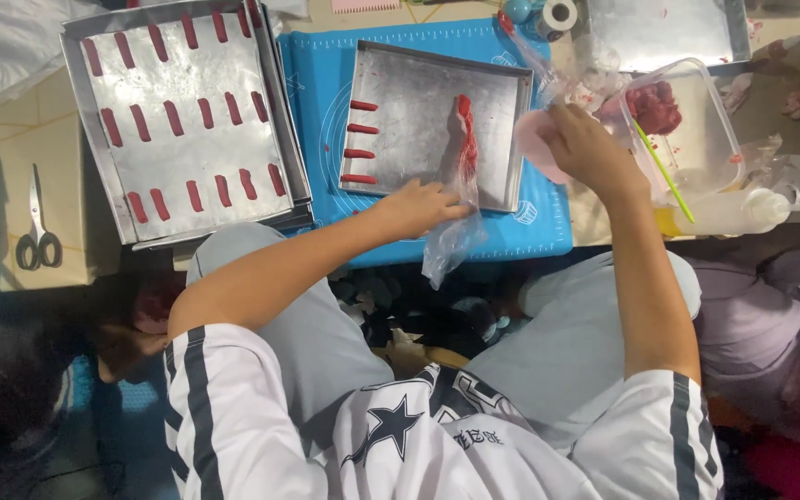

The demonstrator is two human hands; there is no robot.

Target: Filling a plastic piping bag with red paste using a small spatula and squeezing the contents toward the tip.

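Hiding pink scraper [534,143]: right hand [590,148]

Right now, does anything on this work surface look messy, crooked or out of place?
Yes. Red smears and scraps dot the tabletop around the clear plastic tub of red paste. On the small steel baking tray, a long red streak inside the clear plastic piping bag lies across it, unlike the four neat red strips.

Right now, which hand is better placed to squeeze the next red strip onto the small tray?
Probably the left hand: it rests on the piping bag over the small tray. The right hand is off the tray, holding a pink scraper.
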